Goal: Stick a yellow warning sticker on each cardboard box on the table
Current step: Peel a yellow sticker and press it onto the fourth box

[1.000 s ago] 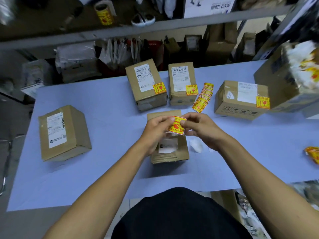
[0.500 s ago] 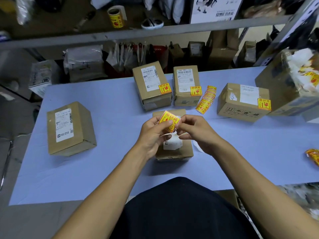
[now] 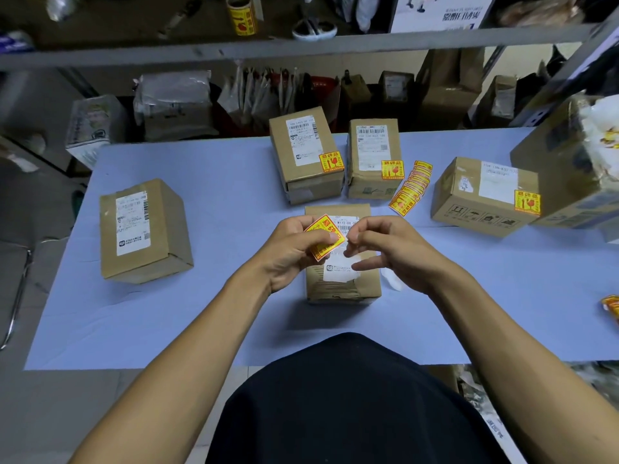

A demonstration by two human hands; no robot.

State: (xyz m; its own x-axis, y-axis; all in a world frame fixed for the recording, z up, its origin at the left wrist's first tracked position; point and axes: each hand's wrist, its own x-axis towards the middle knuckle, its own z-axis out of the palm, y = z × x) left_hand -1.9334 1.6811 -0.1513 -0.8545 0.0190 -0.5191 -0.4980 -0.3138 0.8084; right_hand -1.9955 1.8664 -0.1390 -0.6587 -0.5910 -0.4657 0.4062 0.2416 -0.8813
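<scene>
The left hand (image 3: 290,247) pinches a yellow sticker (image 3: 325,236) above the middle box (image 3: 341,283); the right hand (image 3: 385,249), fingers curled together, holds nothing I can see; 3 boxes behind already carry stickers

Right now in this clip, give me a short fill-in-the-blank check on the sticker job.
1. The left hand holds a ___ sticker.
2. Of the five small boxes on the table, ___ already carry a yellow sticker.
3. The box at the left edge bears ___ yellow sticker.

Missing: yellow; three; no
</scene>
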